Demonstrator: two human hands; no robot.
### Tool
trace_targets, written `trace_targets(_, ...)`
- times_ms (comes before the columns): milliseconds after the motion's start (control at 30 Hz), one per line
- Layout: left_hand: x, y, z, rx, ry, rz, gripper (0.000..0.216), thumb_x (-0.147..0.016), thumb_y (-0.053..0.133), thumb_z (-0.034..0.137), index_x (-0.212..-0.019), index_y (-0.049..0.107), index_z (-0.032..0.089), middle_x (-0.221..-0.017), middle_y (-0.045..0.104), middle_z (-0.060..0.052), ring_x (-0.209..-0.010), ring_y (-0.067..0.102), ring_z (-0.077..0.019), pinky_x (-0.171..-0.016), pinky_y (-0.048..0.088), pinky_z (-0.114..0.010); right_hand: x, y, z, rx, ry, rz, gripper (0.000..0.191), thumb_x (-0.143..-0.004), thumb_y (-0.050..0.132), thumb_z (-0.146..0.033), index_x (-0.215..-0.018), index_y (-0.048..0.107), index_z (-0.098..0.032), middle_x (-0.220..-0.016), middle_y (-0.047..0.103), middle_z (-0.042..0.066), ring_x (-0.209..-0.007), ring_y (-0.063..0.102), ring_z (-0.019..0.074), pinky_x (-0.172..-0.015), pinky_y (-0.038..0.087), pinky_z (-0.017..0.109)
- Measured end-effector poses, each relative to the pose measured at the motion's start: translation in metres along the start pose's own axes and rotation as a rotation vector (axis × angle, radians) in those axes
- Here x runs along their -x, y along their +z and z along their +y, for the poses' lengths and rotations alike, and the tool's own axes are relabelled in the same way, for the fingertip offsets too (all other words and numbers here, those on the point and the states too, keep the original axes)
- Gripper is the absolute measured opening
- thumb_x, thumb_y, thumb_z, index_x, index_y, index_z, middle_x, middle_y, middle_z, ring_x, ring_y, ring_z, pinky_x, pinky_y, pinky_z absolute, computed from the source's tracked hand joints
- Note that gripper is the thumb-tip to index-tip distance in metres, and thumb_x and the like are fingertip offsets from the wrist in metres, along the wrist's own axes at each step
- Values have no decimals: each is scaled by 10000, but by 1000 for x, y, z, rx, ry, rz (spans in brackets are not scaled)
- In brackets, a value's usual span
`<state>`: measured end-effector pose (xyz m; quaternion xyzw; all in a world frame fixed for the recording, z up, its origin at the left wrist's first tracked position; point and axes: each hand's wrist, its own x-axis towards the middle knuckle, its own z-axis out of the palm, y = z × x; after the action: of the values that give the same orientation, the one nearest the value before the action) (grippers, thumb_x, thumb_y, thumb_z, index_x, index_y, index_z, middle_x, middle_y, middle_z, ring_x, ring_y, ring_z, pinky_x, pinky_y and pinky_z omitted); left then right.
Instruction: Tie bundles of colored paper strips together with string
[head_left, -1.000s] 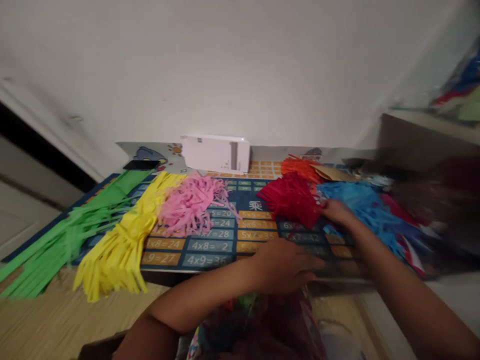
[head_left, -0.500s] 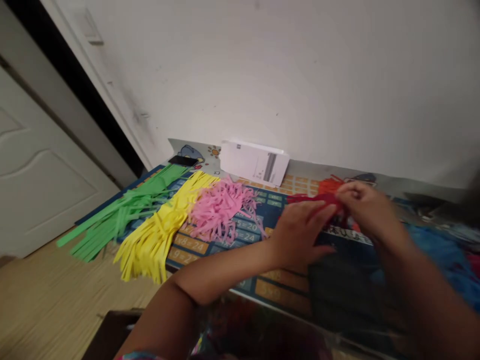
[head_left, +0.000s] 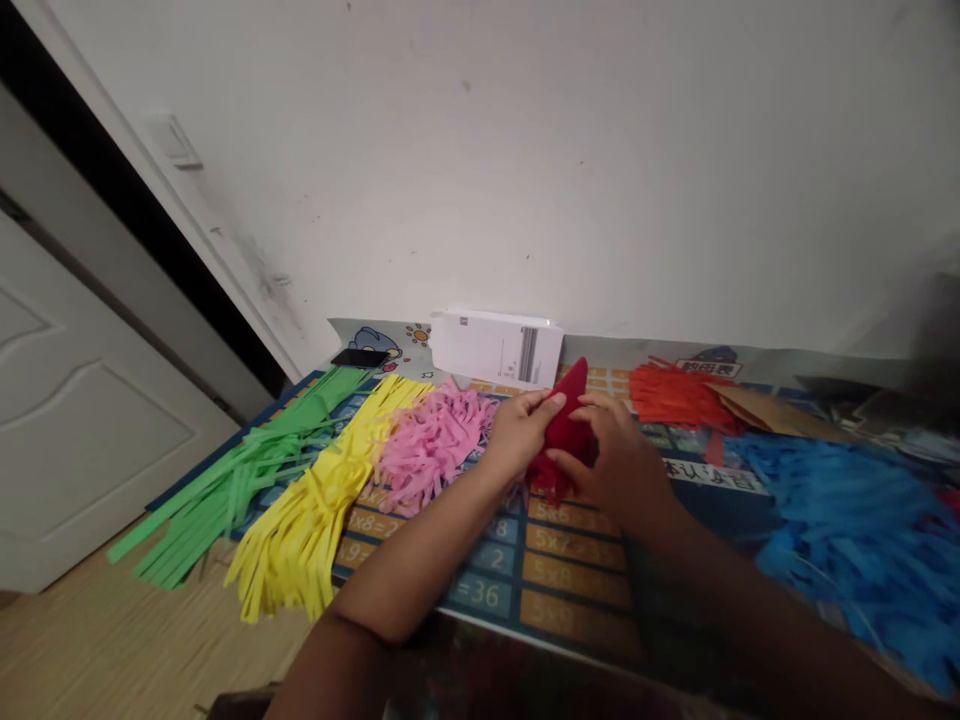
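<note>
Between my two hands stands a bundle of red fringed paper (head_left: 568, 425), its folded end pointing up and its loose strips hanging at the bottom. My left hand (head_left: 521, 425) pinches its left side with thumb and fingers. On the other side, the curled fingers and thumb of my right hand (head_left: 611, 450) grip the bundle. Close by my left hand lies a heap of pink paper strips (head_left: 431, 445). Beyond it are a yellow fringed bundle (head_left: 330, 480) and a green fringed bundle (head_left: 240, 465).
A table (head_left: 570, 605) covered with a printed times-table sheet stands against the wall. A white box (head_left: 487, 350) leans there beside a dark phone (head_left: 360, 357). To the right are orange-red strips (head_left: 675, 392), a brown paper piece (head_left: 780, 412) and a big blue strip pile (head_left: 847, 530).
Both hands have moved left with the red paper, from beside the orange-red strips to beside the pink heap. The red bundle now stands upright. The view has shifted slightly.
</note>
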<state>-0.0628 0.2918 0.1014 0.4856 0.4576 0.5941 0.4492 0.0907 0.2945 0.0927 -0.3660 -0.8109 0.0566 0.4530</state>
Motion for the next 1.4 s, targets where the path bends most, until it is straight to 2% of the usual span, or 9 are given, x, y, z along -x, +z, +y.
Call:
trace_targets(67, 2, 1, 2, 165, -99, -36, 605, -745, 652, 681, -861, 761, 98, -726, 724, -65, -610, 622, -142, -560, 461, -218, 4, 1, 1, -19, 43, -3, 307, -794, 722, -403, -999, 588, -216, -1218, 607, 140, -1139, 586, 316, -909, 528, 500)
trace_targets(133, 6, 1, 6, 214, -125, -74, 682, -714, 641, 740, -881, 770, 91, -784, 743, -90, -677, 655, -160, -590, 480, -223, 4, -2, 5, -127, 103, -21, 301, -785, 735, -405, -977, 588, -225, -1184, 612, 120, -1105, 598, 292, -876, 547, 465)
trace_targets(267, 14, -1, 9, 100, -67, -133, 551, -633, 839, 518, -1024, 775, 136, -962, 775, -87, -891, 696, -209, -812, 522, -287, 2, -11, 11, -366, 222, -56, 323, -743, 757, -444, -945, 621, -232, -1171, 610, 96, -1023, 632, 260, -810, 572, 422)
trace_targets(333, 16, -1, 8, 66, -83, -130, 584, -587, 889, 410, -1096, 757, 156, -989, 779, -87, -901, 706, -221, -839, 528, -318, 2, -14, 12, -447, 273, -80, 345, -718, 771, -467, -928, 632, -230, -1164, 613, 92, -981, 648, 249, -792, 577, 413)
trace_targets(533, 17, -1, 6, 33, -82, -143, 583, -609, 876, 396, -1132, 747, 173, -1050, 774, -106, -933, 724, -240, -876, 552, -369, 1, -21, 9, -590, 387, -128, 397, -667, 809, -486, -905, 640, -217, -1086, 646, 75, -903, 677, 222, -795, 579, 389)
trace_targets(667, 18, -3, 10, -3, -53, -140, 563, -613, 873, 397, -1118, 753, 179, -1048, 777, -92, -956, 725, -249, -902, 561, -396, 0, -26, 7, -691, 446, -162, 427, -651, 823, -506, -888, 630, -208, -1056, 666, 68, -860, 691, 214, -739, 586, 354)
trace_targets(967, 20, -5, 12, 7, -52, -156, 538, -618, 876, 367, -1107, 760, 175, -1052, 774, -106, -960, 722, -227, -925, 560, -379, 3, -28, 4, -801, 535, -194, 431, -640, 846, -494, -884, 633, -210, -1126, 673, 65, -850, 694, 189, -718, 586, 313)
trace_targets(1200, 24, -4, 17, -16, -49, -159, 541, -619, 874, 383, -1096, 763, 153, -1064, 771, -106, -984, 714, -239, -908, 561, -357, 4, -33, 1, -829, 563, -188, 412, -642, 844, -497, -883, 661, -219, -1066, 692, 52, -841, 698, 194, -711, 587, 315)
trace_targets(1400, 26, -2, 19, -48, -48, -182, 509, -654, 851, 385, -1106, 762, 168, -1064, 771, -102, -972, 712, -227, -883, 557, -333, 7, -35, 2, -766, 533, -150, 380, -655, 817, -518, -853, 672, -227, -1061, 686, 44, -828, 683, 191, -670, 573, 297)
